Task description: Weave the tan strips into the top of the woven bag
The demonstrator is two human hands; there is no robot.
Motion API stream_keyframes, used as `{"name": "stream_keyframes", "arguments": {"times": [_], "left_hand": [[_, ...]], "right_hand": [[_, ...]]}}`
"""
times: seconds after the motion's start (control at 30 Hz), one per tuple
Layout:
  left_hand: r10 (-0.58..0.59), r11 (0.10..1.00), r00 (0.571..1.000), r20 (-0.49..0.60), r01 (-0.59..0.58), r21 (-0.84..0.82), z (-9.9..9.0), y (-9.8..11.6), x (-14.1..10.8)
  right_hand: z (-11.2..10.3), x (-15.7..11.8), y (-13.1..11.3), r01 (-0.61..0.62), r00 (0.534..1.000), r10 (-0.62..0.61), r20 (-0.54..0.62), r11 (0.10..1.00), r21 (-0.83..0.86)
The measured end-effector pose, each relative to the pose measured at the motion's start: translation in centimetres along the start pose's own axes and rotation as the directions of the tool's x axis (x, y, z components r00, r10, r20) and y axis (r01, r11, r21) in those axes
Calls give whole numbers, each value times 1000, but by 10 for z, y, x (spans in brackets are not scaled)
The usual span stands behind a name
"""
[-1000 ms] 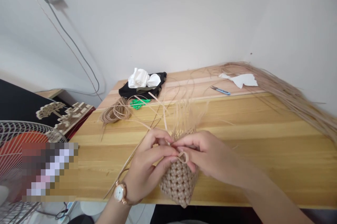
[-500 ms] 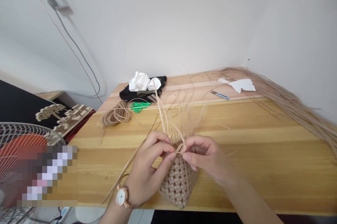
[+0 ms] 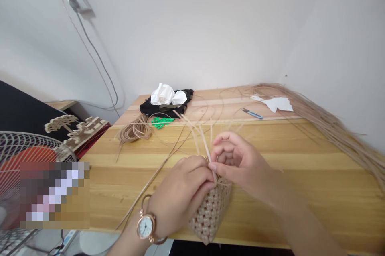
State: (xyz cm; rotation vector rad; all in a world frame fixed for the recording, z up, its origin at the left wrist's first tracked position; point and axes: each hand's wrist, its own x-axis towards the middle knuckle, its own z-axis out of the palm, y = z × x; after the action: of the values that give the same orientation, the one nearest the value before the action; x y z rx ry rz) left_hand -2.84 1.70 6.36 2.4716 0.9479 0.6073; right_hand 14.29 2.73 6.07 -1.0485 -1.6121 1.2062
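Note:
A tan woven basket (image 3: 207, 218) hangs at the table's front edge, its lower end a pointed corner, with loose pale strands (image 3: 205, 139) rising from its rim. My left hand (image 3: 188, 185), a watch on its wrist, is closed on the rim and the base of a strand. To the right, my right hand (image 3: 237, 163) pinches a strand between thumb and index finger just above the rim, its other fingers curled. The fingertips of both hands are close together.
Behind lie a coil of strands (image 3: 134, 128), green cord (image 3: 162, 122), a black bag (image 3: 148, 107) with white tissue (image 3: 164, 94), and blue snips (image 3: 252, 114). Long strands (image 3: 325, 121) run along the right beside white paper (image 3: 279, 104). A fan (image 3: 33, 147) stands left.
My left hand has turned over and moved right along the rim. My right hand has risen with its fingers more curled. The strands lean differently, and the basket has shifted slightly right.

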Motion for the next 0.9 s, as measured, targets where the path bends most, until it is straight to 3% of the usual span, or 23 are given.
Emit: {"name": "stream_keyframes", "arguments": {"times": [0.13, 0.23, 0.37, 0.5, 0.6, 0.7, 0.83, 0.9], "left_hand": [[2, 998, 999, -43, -5, -64, 2, -4, -2], [0, 996, 999, -49, -4, -85, 4, -6, -3], [-28, 994, 998, -64, 22, -106, 4, -8, -4], [-65, 995, 993, -99, 57, -82, 4, -10, -3], [-71, 997, 991, -111, 70, -17, 4, -10, -3], [-82, 996, 988, -130, 85, 13, 4, -10, -3], [-59, 998, 989, -133, 56, -32, 1, -10, -3], [-67, 997, 993, -95, 63, -45, -4, -9, -1]], "right_hand": [[-5, -5, 6, 153, 988, -141, 66, 961, -231], [-9, -12, 14, 300, 954, -283, 100, 879, -371], [-6, -20, 26, 358, 925, -364, 105, 747, -560], [10, -25, 33, 412, 828, -558, 52, 542, -732], [21, -30, 33, 437, 770, -637, 43, 477, -763], [24, -36, 28, 416, 791, -609, 53, 472, -777], [22, -43, 17, 404, 840, -537, 74, 530, -746], [21, -44, 13, 410, 836, -543, 78, 526, -745]]}}
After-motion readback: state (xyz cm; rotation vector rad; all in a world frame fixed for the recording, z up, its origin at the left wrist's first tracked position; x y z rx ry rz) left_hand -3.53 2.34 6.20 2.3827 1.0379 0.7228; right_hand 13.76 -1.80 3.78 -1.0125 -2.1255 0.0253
